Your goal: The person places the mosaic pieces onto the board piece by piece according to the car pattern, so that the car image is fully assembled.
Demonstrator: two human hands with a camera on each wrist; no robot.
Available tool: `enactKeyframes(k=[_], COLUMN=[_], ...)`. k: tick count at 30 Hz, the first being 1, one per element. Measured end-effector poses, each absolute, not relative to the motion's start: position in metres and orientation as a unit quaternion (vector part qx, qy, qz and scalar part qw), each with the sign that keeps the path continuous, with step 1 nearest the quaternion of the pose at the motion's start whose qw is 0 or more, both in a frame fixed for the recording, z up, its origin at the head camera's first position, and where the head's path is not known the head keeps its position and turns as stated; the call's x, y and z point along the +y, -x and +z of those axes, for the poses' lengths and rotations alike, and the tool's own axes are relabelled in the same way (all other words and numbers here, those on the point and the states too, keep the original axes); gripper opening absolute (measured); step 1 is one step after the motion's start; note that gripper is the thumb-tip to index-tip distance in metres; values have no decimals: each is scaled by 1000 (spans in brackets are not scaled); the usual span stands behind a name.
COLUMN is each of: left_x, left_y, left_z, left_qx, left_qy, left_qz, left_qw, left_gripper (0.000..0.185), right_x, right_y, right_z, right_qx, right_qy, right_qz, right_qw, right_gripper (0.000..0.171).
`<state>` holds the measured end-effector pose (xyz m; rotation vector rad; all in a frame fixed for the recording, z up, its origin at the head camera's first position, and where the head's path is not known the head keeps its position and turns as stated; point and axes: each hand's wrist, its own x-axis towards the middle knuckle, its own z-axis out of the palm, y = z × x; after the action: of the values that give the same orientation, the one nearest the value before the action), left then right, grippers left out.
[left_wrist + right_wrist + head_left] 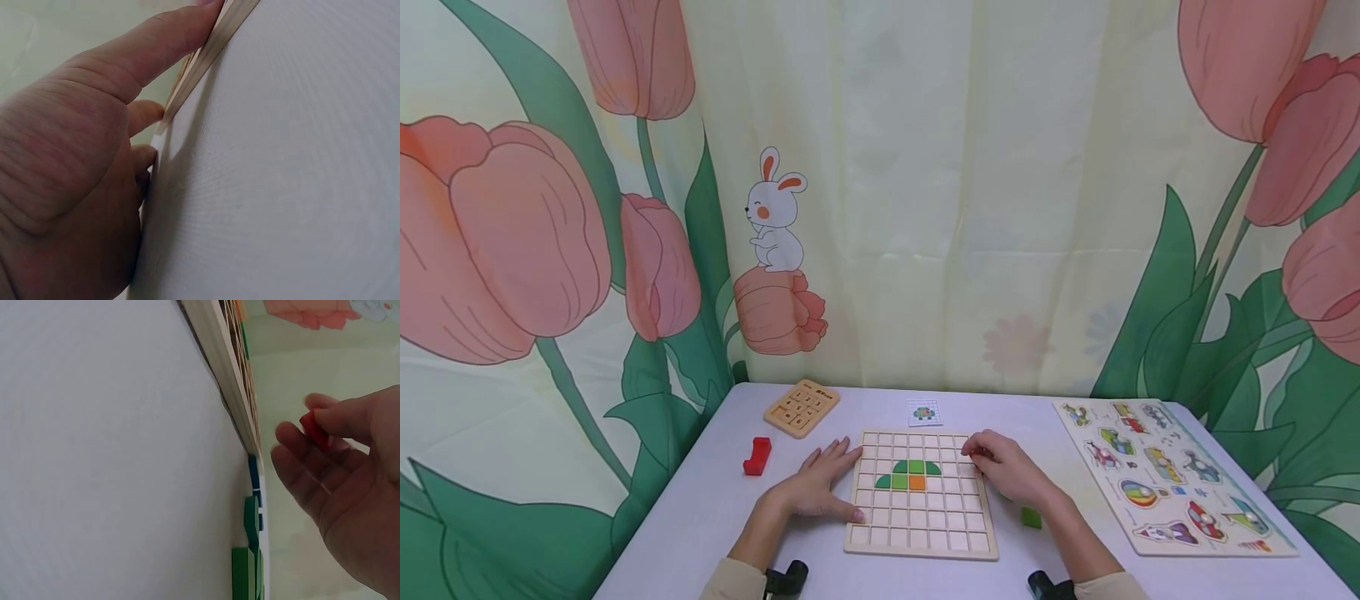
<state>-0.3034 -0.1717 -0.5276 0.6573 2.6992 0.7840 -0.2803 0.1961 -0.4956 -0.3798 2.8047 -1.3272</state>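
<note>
A wooden grid board [921, 552] lies flat on the white table. In its cells sit several green tiles [898, 481] and an orange tile [917, 482], some green ones with curved edges. My left hand [816, 485] rests along the board's left side, fingers spread, thumb and a fingertip touching its frame [215, 40]. Over the board's upper right edge, my right hand [1011, 471] pinches a small red piece [317, 429] between thumb and fingers, held above the table. Most of that piece's shape is covered by the fingers.
A card with a small picture [924, 413] lies behind the board. To the left are a red block [757, 457] and a small wooden board [802, 408]. A picture puzzle board [1120, 500] lies right. Green pieces [240, 572] and blue pieces [253, 472] lie beside the grid.
</note>
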Motion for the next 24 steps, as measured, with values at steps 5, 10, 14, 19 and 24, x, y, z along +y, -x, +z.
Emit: enactKeyframes(k=[5, 10, 14, 19, 24], left_x=[-171, -171, -171, -171, -170], left_y=[303, 302, 302, 301, 298], left_z=[-526, -524, -524, -522, -520], left_qx=[928, 927, 927, 928, 927], left_qy=[-226, -225, -226, -223, -217], left_qz=[266, 269, 270, 270, 276], left_qw=[128, 131, 130, 129, 131], left_gripper=[113, 113, 113, 113, 113], right_x=[189, 184, 181, 178, 171], right_y=[279, 280, 280, 282, 284], right_z=[-496, -498, -500, -500, -500], right_qx=[904, 902, 899, 893, 889], right_qy=[134, 149, 158, 182, 203], right_qz=[-407, -406, -409, -412, -411], right_qw=[2, 8, 17, 20, 24], right_gripper=[17, 15, 15, 20, 21])
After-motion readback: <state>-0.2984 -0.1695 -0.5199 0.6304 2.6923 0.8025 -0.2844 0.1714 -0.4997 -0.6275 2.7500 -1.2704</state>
